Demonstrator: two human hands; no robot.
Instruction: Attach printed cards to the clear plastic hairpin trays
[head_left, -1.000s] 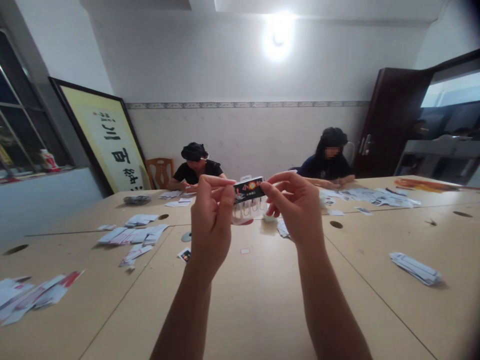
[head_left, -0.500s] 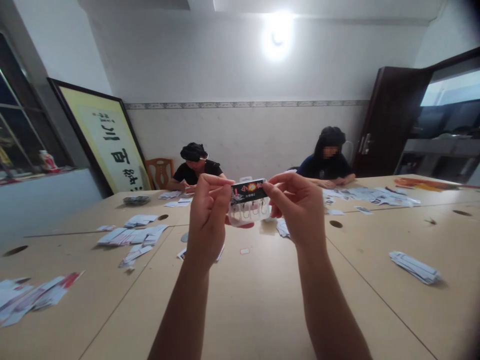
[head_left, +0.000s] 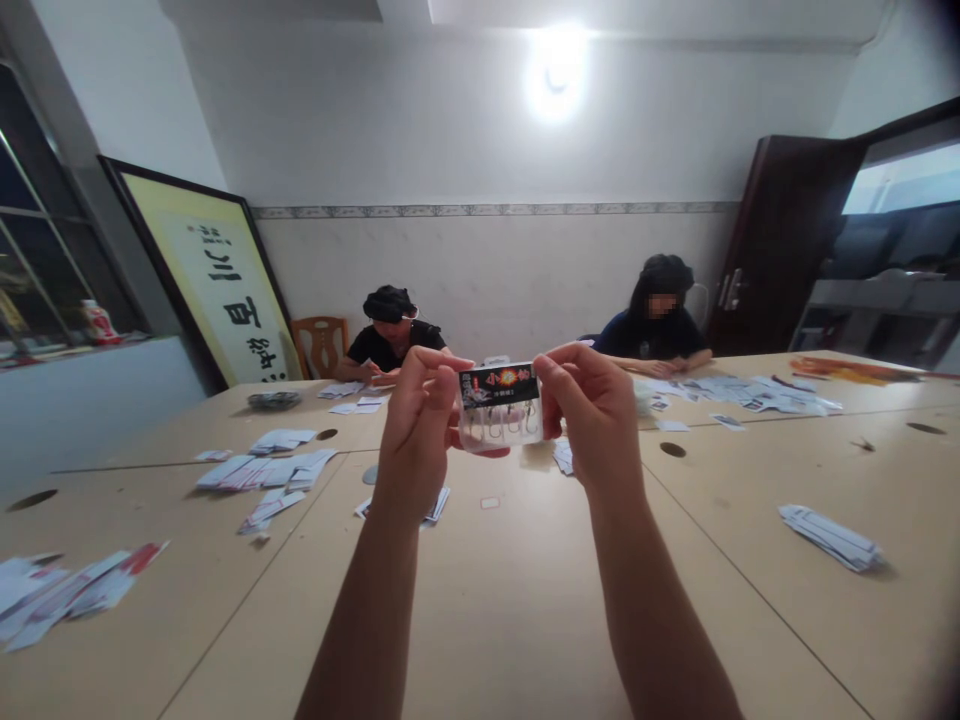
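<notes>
Between my two hands, above the table, is a small clear plastic box of fish hooks. A black label with red, orange and white print covers its upper part, and several hooks show through the lower part. My left hand is closed on the box's left edge, thumb towards me and fingers behind. On the opposite edge my right hand grips it, thumb near the label's top right corner. The fingers behind the box are partly hidden.
Stacks of paper cards lie on the table at the left, the near left and the right. Across the table sit two people with more cards before them. A round hole pierces the tabletop.
The box has levelled out from a slight tilt and faces me more squarely. My right thumb and fingers have shifted slightly along its right edge. Both hands keep their hold.
</notes>
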